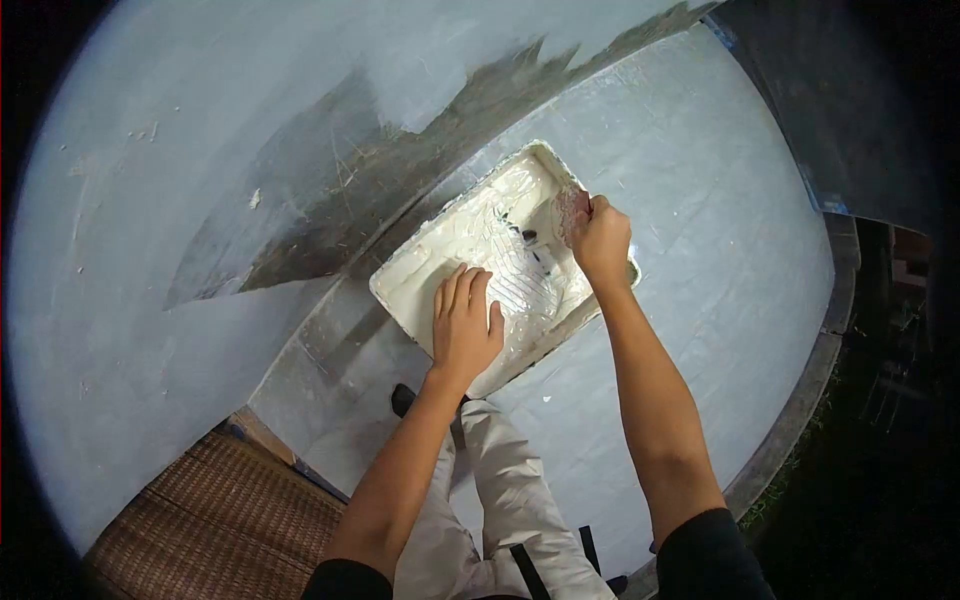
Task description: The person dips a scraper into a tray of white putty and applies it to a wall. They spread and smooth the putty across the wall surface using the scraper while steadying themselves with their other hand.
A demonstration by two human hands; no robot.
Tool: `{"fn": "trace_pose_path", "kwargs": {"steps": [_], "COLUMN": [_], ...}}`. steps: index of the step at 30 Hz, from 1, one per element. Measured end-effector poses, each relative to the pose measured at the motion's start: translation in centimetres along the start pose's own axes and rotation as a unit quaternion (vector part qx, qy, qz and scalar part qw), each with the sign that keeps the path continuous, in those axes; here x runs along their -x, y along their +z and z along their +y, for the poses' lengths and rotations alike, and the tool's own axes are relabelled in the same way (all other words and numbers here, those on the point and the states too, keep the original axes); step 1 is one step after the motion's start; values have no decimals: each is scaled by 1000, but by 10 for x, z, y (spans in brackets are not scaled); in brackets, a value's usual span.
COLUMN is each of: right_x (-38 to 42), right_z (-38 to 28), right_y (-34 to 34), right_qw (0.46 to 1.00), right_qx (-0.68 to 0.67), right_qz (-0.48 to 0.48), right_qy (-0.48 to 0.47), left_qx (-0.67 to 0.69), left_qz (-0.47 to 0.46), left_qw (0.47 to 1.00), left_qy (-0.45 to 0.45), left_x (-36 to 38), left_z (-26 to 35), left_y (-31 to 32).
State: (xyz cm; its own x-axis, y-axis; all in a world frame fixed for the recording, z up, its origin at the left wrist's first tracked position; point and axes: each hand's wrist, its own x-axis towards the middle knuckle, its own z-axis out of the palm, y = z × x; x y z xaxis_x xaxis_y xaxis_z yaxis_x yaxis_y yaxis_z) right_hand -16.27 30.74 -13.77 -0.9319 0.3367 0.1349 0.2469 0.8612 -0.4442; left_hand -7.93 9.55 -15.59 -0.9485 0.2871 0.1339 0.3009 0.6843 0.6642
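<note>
- Progress, as judged: smooth grey wall (150, 130) at 10 o'clock mostly pale; jagged dark patch (340, 180) at 11 o'clock looks unfinished, approx. Some done, some left; exact amt unclear.
- Off-white rectangular tray (405, 262), paste-crusted rim, sits mid-view, tilt unclear. Holds thick cream paste (520, 270), ridged, w/ small dark bits (530, 237) nr middle; plenty left.
- R hand (603, 240), at tray's 2 o'clock: fingers clamped on reddish-brown flat tool (570, 212), its edge by the paste.
- L hand (465, 325), tray's 7 o'clock: fingers loosely together, thumb apart, over the near side; can't tell if touching paste.
</note>
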Motion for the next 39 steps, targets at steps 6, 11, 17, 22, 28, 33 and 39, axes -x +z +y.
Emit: {"fn": "trace_pose_path", "kwargs": {"steps": [6, 11, 17, 22, 28, 33, 39], "right_x": [-4, -6, -12, -11, -17, -23, -37], "right_z": [-6, -6, 8, 11, 9, 13, 17], "right_y": [5, 9, 8, -2, -2, -1, 4], "right_qw": [999, 999, 999, 998, 996, 994, 982], "right_qx": [0, 40, -18, -23, -12, -20, 52], "right_qz": [-4, 4, -30, -51, -88, -94, -167], "right_qy": [36, 13, 18, -6, -16, -46, -77], "left_qx": [15, 21, 31, 34, 36, 30, 33], "left_qz": [-8, 1, -2, 2, -8, -8, 2], "left_qw": [1000, 1000, 1000, 999, 999, 1000, 999], "left_qy": [8, 12, 3, 6, 0, -5, -3], "left_x": [-1, 0, 2, 9, 12, 14, 16], "left_z": [0, 1, 1, 5, 0, -3, -3], "left_y": [5, 2, -2, -5, -10, -14, -19]}}
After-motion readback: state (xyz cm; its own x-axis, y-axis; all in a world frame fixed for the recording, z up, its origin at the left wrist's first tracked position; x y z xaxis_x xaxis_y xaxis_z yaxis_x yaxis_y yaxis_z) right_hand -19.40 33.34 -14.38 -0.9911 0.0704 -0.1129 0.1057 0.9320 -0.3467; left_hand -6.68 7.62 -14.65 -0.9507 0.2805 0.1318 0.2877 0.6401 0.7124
